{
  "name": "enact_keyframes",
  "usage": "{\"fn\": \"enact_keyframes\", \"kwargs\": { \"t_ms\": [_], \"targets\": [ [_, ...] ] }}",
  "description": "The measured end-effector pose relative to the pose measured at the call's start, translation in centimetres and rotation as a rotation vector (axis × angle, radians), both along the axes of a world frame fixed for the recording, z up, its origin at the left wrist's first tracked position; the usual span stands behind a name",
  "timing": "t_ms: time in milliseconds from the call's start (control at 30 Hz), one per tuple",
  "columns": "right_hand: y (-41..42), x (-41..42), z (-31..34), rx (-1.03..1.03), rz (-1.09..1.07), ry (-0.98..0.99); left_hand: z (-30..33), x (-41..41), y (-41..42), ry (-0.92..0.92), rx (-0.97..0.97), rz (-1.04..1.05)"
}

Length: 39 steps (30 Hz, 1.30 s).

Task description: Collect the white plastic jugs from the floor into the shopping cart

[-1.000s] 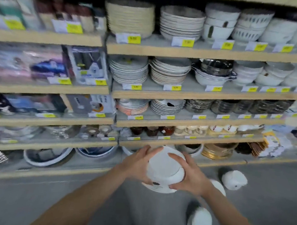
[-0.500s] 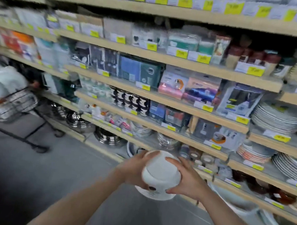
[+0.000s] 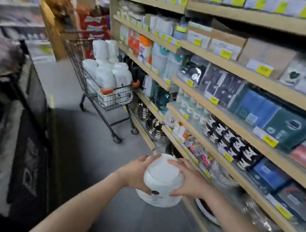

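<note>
A white plastic jug (image 3: 162, 181) is held between two bare hands, low in the middle of the view. The fingers of the left hand (image 3: 135, 172) are curled round its left side, with the fingertips near the top and the thumb low, close to a dark round mark on the label. The fingers of the right hand (image 3: 190, 182) are curled round its right side in the same way. The jug is gripped from both sides and is held up above the grey floor (image 3: 80, 155) — it is not touching anything else.

Further off, up the aisle, a black wire shopping cart (image 3: 111, 94) is seen on its wheels, just beside the wooden shelves (image 3: 241, 125). It is piled high with more white jugs (image 3: 108, 69), and some of them stick up above its rim. The held jug is well apart from the cart.

The shelves on the right are packed with boxed goods, black-and-white mugs (image 3: 230, 141) and yellow price tags (image 3: 269, 141). Shiny metal bowls (image 3: 154, 127) are kept on the lowest shelf. On the left, dark rugs (image 3: 29, 150) are shown — that side is blurred.
</note>
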State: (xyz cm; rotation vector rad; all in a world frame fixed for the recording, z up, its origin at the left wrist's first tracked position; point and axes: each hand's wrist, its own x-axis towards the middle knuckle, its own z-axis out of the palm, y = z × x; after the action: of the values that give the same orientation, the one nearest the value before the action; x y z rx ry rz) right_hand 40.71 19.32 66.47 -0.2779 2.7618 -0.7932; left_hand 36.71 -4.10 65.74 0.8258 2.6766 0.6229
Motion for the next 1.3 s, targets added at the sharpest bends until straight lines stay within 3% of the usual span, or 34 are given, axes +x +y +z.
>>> {"fn": "enact_keyframes", "kwargs": {
  "t_ms": [300, 600, 967, 1300],
  "targets": [
    [-6.6, -22.1, 1.5, 0.031, 0.306, 0.018, 1.3, -14.6, -6.5, 0.035, 0.045, 0.308],
    [-18.1, -36.9, 2.2, 0.055, 0.497, 0.011, 0.3, -26.1, -17.3, 0.005, 0.068, 0.480],
    [-36.4, -52.2, 1.1, 0.025, 0.408, -0.009, 0.5, -42.6, -36.0, -0.025, 0.044, 0.407],
    [-46.8, -67.9, 0.8, 0.028, 0.456, -0.002, 0.2, -57.6, -46.2, -0.043, 0.053, 0.432]
  ]
}}
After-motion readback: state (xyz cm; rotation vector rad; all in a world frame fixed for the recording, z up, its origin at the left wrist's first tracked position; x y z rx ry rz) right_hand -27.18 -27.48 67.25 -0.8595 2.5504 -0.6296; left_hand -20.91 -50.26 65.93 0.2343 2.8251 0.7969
